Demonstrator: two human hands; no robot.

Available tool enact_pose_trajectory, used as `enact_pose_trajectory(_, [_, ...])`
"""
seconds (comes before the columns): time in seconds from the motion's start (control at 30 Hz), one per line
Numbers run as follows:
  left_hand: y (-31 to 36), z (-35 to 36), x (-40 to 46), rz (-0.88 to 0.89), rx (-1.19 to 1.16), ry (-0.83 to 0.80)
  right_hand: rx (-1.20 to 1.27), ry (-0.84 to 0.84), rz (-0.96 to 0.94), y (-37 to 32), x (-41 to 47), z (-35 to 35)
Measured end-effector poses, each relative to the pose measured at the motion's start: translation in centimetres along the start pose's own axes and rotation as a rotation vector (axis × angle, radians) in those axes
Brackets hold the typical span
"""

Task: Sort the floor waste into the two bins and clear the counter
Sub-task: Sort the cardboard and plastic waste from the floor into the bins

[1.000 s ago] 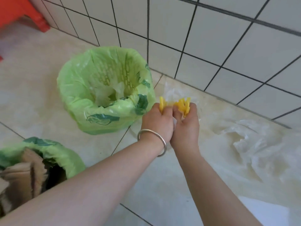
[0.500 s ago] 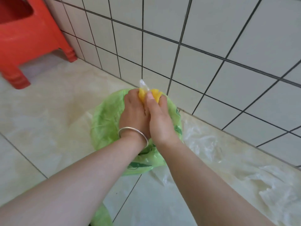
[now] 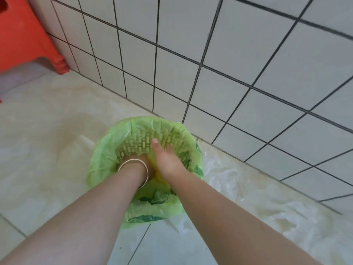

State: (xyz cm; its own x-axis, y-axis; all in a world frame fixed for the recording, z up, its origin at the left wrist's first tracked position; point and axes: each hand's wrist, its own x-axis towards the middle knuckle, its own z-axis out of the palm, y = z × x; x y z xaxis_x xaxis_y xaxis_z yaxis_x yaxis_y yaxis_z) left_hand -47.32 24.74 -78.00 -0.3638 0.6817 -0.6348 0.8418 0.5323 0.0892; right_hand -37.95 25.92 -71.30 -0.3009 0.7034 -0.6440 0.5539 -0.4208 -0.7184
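Note:
A bin lined with a green bag (image 3: 107,163) stands on the floor against the tiled wall. Both my hands reach down into its mouth. My left hand (image 3: 137,159), with a silver bangle on the wrist, points down inside, and its fingers are hidden. My right hand (image 3: 164,157) is over the bin with fingers stretched out and holding nothing. A bit of the yellow waste (image 3: 158,177) shows between my wrists inside the bin.
Clear plastic sheeting (image 3: 248,188) lies crumpled on the floor to the right of the bin, along the wall. A red plastic stool (image 3: 23,41) stands at the top left. The white tiled wall (image 3: 229,64) runs behind the bin.
Both hands carried the yellow waste from above the bin down into it. My right hand has let go and spread its fingers. The view moved closer over the bin.

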Motion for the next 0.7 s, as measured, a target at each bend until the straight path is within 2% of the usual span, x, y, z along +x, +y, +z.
enact_pose_trajectory(0.1, [1.9, -2.5, -3.6, 0.046, -0.044, 0.186, 0.001, 0.023, -0.167, 1.1, -3.2, -1.3])
enact_pose_trajectory(0.2, [4.4, -3.6, -6.1, 0.149, 0.053, 0.327, 0.000, 0.120, -0.353, 2.5, -6.1, -4.1])
enact_pose_trajectory(0.37, [8.7, -4.0, -12.5, 0.410, 0.058, 0.583, 0.132, 0.324, -0.342, 5.0, -11.2, -8.7])
enact_pose_trajectory(0.57, [16.4, -2.3, -21.5, 0.583, -0.050, 0.549, 0.062, 0.432, -0.347, 9.2, -19.3, -14.8])
enact_pose_trajectory(0.7, [21.3, -0.2, -27.7, 0.627, -0.077, 0.534, 0.015, 0.531, -0.317, 11.5, -24.7, -19.6])
